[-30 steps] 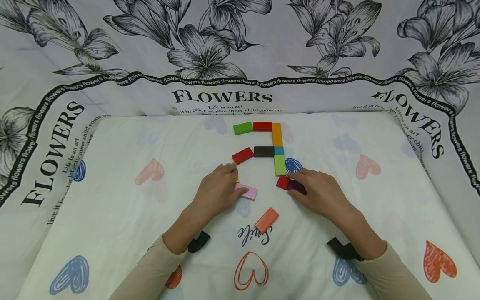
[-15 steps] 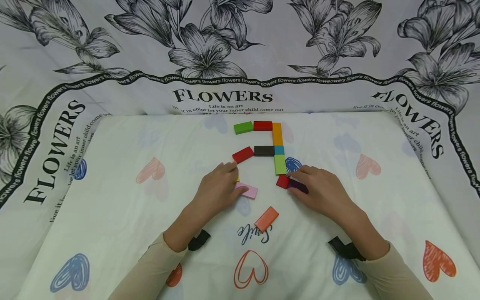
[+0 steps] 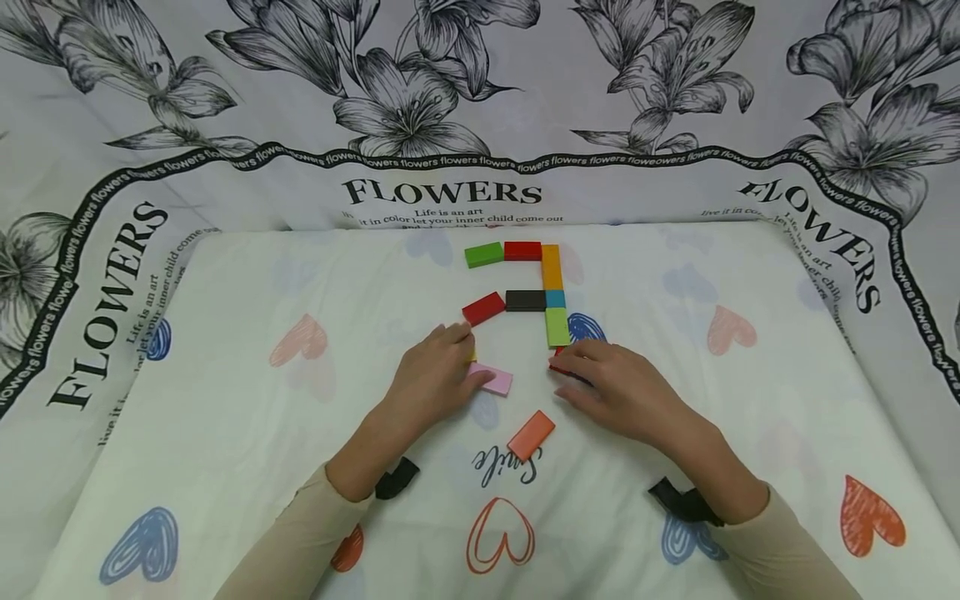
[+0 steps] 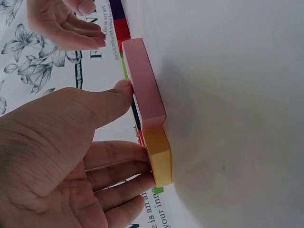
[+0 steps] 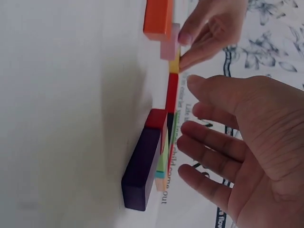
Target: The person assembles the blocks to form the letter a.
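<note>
My left hand (image 3: 431, 379) rests beside a pink block (image 4: 145, 83) and a yellow block (image 4: 159, 156), which stand end to end. Its thumb tip touches the pink one, and its extended fingertips lie along the yellow one. My right hand (image 3: 630, 392) hovers over a purple block (image 5: 142, 171) and a small red block (image 5: 156, 118) that abut each other. In the right wrist view its fingers are spread and apart from both blocks, holding nothing. From the head view, that hand hides most of the purple block.
Beyond the hands, a lime block (image 3: 557, 327), blue block (image 3: 554, 298) and orange block (image 3: 551, 267) form a column. A black block (image 3: 525, 301) and red blocks (image 3: 522, 251) branch left, with a green block (image 3: 483, 255) at the top. An orange-red block (image 3: 531, 435) lies nearer.
My right hand has let go of the purple block and shifted slightly left and nearer, now covering it in the head view. The left hand stays in place.
</note>
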